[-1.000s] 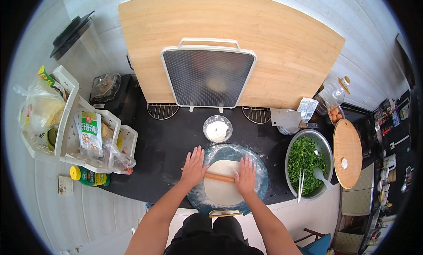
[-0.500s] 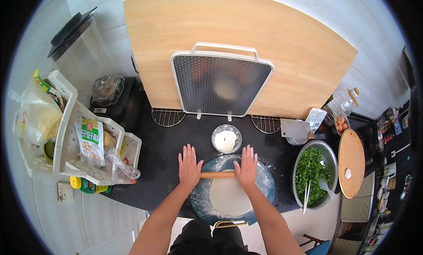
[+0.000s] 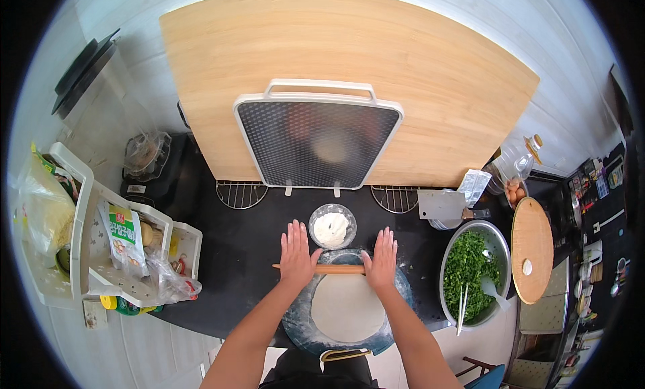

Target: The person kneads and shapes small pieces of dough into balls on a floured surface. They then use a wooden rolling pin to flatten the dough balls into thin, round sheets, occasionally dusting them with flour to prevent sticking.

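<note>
A wooden rolling pin lies crosswise at the far edge of a flat, round sheet of dough. My left hand presses its palm on the pin's left part, fingers stretched forward. At the other end, my right hand rests the same way, fingers straight and nothing gripped. The dough sits on a round, dark blue, floured board with a gold-coloured handle at its near edge. Just beyond the pin stands a clear bowl of white flour.
A steel bowl of chopped greens with chopsticks and a pale spatula is at right. Behind it lies a cleaver. Further right is a round wooden board. White baskets of packets stand left. A cutting board leans at the back.
The rolling pin has moved to the dough's far edge, and its left tip now shows past my left hand. My whole view has shifted slightly.
</note>
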Available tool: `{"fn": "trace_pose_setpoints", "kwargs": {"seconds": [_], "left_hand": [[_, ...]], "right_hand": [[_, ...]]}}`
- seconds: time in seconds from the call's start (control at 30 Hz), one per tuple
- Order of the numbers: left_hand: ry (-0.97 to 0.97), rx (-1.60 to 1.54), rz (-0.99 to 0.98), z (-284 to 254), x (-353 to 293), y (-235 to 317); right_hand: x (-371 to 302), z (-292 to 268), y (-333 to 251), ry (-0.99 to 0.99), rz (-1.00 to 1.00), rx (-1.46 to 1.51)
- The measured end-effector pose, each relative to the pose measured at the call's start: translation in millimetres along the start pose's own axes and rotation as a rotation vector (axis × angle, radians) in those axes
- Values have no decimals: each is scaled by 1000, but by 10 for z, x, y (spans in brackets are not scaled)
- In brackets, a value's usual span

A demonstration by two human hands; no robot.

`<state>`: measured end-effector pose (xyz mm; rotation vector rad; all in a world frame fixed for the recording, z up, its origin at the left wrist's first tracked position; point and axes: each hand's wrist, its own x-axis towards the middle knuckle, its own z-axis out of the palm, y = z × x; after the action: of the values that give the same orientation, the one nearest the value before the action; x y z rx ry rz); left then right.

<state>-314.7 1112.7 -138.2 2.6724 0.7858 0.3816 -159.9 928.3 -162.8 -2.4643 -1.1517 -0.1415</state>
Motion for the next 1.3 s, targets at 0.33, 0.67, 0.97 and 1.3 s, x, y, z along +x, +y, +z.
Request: {"fn": "trace_pose_setpoints", "kwargs": {"seconds": [0.33, 0.67, 0.97, 1.3], "left_hand": [[-340, 119, 338, 56, -496, 265], [-336, 34, 396, 124, -338, 404], [-273, -24, 436, 251, 58, 755], [-451, -23, 517, 192, -624, 857]], "right_hand": [[-966, -388, 36, -173, 79, 14], [-760, -480, 294, -177, 72, 61], [-458, -497, 550, -72, 165, 14], [-1447, -791, 360, -219, 218, 48]]}}
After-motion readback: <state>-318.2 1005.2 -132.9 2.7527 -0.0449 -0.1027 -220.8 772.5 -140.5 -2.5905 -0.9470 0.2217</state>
